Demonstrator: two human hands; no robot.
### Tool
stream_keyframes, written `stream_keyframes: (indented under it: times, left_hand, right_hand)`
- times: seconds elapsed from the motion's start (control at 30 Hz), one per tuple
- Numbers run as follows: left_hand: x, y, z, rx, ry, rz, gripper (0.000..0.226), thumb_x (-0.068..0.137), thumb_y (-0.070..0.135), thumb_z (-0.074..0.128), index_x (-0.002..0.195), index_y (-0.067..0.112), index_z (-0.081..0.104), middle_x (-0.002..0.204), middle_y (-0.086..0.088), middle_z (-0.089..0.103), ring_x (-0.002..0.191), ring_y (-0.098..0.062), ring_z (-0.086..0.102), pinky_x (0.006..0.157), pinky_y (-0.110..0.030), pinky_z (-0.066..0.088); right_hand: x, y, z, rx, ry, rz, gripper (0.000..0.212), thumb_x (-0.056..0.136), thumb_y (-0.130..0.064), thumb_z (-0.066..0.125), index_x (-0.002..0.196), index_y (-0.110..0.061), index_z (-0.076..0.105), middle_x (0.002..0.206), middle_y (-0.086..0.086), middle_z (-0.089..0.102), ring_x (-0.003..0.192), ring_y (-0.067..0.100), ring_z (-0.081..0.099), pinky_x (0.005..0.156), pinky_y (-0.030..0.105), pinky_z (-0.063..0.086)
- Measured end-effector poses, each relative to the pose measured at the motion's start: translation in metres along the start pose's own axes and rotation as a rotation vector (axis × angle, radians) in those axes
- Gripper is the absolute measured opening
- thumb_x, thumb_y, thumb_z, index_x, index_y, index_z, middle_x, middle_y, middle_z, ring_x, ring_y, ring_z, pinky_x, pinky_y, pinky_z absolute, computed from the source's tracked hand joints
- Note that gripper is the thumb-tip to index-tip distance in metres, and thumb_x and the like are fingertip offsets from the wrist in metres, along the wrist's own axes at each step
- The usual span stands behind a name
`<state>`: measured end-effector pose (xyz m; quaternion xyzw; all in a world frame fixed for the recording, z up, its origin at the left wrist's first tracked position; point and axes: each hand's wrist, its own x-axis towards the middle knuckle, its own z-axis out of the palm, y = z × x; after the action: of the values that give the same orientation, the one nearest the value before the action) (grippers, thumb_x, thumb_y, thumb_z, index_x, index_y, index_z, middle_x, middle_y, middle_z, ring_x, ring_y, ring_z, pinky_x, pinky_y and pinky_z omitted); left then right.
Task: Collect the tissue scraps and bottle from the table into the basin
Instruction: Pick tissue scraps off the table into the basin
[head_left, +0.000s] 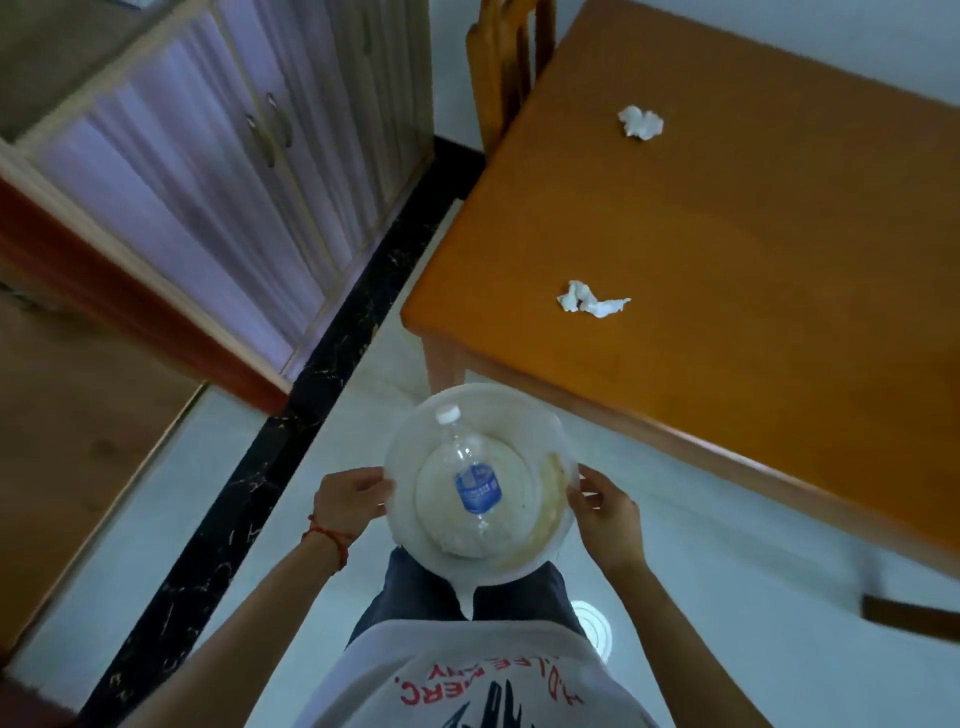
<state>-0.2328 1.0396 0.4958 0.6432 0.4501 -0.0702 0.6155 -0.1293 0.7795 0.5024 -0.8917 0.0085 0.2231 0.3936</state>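
Note:
I hold a white plastic basin (550, 535) in front of my waist, above the floor. My left hand (349, 500) grips its left rim and my right hand (605, 514) grips its right rim. A clear plastic bottle (472, 475) with a white cap and blue label lies inside the basin, along with what looks like a tissue scrap (457, 543) under its base. Two crumpled white tissue scraps lie on the orange wooden table (753, 291): one near the front left (589, 300), one farther back (640, 122).
The table's near corner and leg (441, 364) stand just ahead of the basin. A wooden chair (506, 67) is tucked at the table's far left side. A cabinet with pale doors (208, 182) fills the left. A black floor strip (291, 441) runs diagonally.

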Motion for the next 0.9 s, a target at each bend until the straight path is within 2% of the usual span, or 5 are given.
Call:
stream_keyframes:
  times: [0.13, 0.23, 0.37, 0.67, 0.9]
  left_hand:
    - [0.013, 0.008, 0.015, -0.011, -0.034, 0.006, 0.033, 0.078, -0.004, 0.061, 0.111, -0.01, 0.059, 0.102, -0.014, 0.061, 0.094, -0.036, 0.058, 0.074, -0.035, 0.057]
    - [0.017, 0.012, 0.025, 0.002, -0.046, 0.032, 0.031, 0.078, -0.004, 0.061, 0.109, -0.008, 0.061, 0.088, -0.004, 0.064, 0.088, -0.033, 0.058, 0.059, -0.021, 0.058]
    - [0.02, 0.016, 0.035, 0.035, -0.06, 0.038, 0.026, 0.079, -0.002, 0.06, 0.104, -0.006, 0.064, 0.09, -0.01, 0.066, 0.088, -0.035, 0.059, 0.085, -0.046, 0.053]
    - [0.025, 0.015, 0.036, 0.001, -0.048, 0.066, 0.022, 0.072, 0.002, 0.066, 0.077, 0.022, 0.073, 0.049, 0.021, 0.066, 0.078, -0.03, 0.059, 0.056, -0.017, 0.056]
    - [0.016, 0.022, 0.032, 0.067, -0.053, 0.084, 0.018, 0.064, 0.018, 0.059, 0.053, 0.026, 0.071, 0.082, -0.026, 0.069, 0.08, -0.037, 0.065, 0.075, -0.038, 0.057]
  right_hand:
    - [-0.006, 0.01, -0.009, 0.039, 0.077, 0.043, 0.029, 0.089, -0.02, 0.055, 0.117, -0.018, 0.06, 0.085, -0.004, 0.063, 0.065, -0.004, 0.056, 0.061, 0.011, 0.042]
    - [-0.004, 0.016, -0.016, 0.039, 0.087, 0.061, 0.029, 0.089, -0.02, 0.054, 0.117, -0.018, 0.06, 0.086, -0.004, 0.063, 0.065, -0.004, 0.055, 0.058, 0.008, 0.04]
    - [-0.001, 0.02, -0.023, 0.027, 0.092, 0.057, 0.031, 0.09, -0.024, 0.054, 0.119, -0.018, 0.058, 0.09, -0.003, 0.065, 0.068, -0.002, 0.056, 0.066, 0.016, 0.045]
    - [0.032, 0.002, -0.054, -0.089, 0.203, -0.028, 0.042, 0.084, -0.044, 0.057, 0.114, -0.015, 0.06, 0.112, 0.005, 0.065, 0.094, 0.018, 0.061, 0.08, 0.036, 0.053]
    - [0.117, -0.066, -0.067, -0.14, 0.253, -0.258, 0.038, 0.089, -0.027, 0.056, 0.124, -0.012, 0.053, 0.126, 0.011, 0.057, 0.111, 0.027, 0.055, 0.089, 0.041, 0.05]
